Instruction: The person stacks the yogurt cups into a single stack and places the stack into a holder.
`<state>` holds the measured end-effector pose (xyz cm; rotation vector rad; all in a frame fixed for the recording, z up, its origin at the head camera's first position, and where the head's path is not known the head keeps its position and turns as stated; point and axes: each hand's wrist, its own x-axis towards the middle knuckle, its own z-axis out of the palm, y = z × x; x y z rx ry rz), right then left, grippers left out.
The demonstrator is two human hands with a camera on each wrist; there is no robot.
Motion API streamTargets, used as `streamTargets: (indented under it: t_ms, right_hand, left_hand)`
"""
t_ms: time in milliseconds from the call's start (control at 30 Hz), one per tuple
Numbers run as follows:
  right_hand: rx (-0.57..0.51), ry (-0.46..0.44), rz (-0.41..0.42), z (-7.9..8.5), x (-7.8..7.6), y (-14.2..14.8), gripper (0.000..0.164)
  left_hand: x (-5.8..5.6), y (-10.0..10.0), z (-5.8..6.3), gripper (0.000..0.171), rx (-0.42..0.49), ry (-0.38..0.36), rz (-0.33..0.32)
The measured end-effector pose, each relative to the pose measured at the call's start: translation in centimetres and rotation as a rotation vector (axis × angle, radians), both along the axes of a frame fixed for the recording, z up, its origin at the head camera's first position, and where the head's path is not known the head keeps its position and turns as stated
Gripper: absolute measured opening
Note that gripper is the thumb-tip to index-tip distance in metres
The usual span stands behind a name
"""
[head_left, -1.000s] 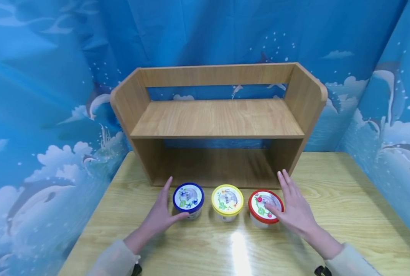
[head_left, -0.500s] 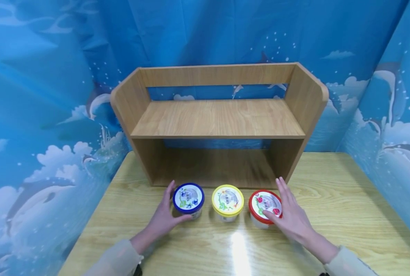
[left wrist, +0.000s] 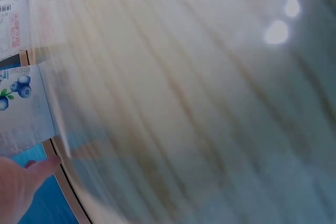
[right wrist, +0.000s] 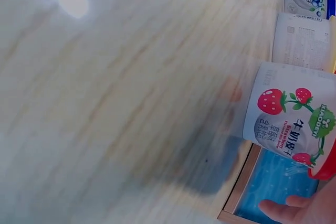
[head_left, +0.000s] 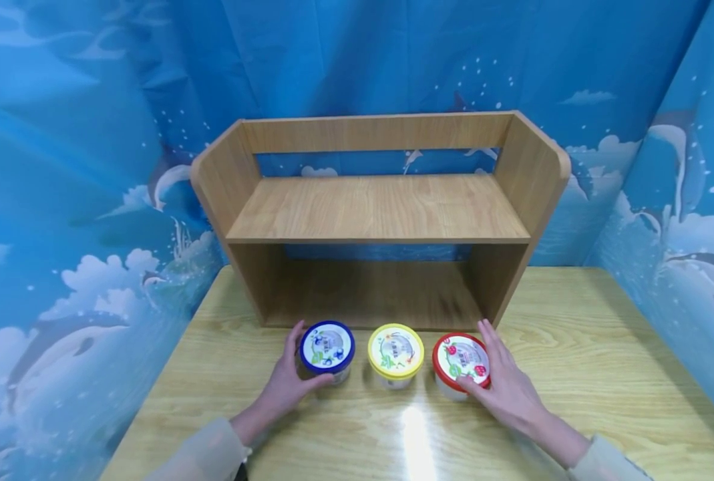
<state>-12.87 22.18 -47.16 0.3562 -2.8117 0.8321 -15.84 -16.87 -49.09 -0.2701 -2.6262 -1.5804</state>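
Observation:
Three lidded paper tubs stand upright in a row: a blueberry tub with a blue lid, a yellow-lidded tub in the middle, and a strawberry tub with a red lid. My left hand is spread around the left side of the blueberry tub. The left wrist view shows a gap between its fingers and the tub wall. At the other end, my right hand curves around the strawberry tub, its thumb at the lid's near edge. In the right wrist view its visible fingers stand apart from the tub.
Behind the tubs stands a two-tier wooden shelf with tall side panels; its bottom board's front edge lies just beyond the lids. A wooden table bears everything. A blue sea-print curtain hangs at the back and both sides.
Both hands have drawn closer to their tubs: the left slightly to the right, the right slightly inward with its fingers lowered. The tubs and shelf stay where they were.

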Motion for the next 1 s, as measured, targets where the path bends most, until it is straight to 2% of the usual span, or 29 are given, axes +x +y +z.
streamTargets:
  t_ms: [133, 333, 567, 733, 1000]
  right_hand:
    - [-0.005, 0.007, -0.002, -0.3, 0.1, 0.0, 0.102]
    - [-0.047, -0.043, -0.031, -0.6, 0.2, -0.1, 0.106]
    - [-0.093, -0.069, -0.048, -1.0, 0.4, -0.2, 0.104]
    - [-0.114, -0.039, -0.049, -1.5, 0.5, -0.2, 0.099]
    - [-0.135, -0.052, -0.067, -1.6, 0.7, -0.4, 0.098]
  left_hand:
    - [-0.1, -0.1, -0.1, 0.112, 0.045, -0.019, -0.014]
    - [-0.2, -0.1, -0.4, 0.108, 0.093, -0.004, -0.024]
    - [0.1, 0.1, -0.9, 0.104, 0.105, 0.014, -0.026]
    - [0.2, 0.1, -1.0, 0.102, 0.125, 0.010, -0.025]
    - [0.3, 0.2, -0.9, 0.101, 0.121, 0.013, -0.021]
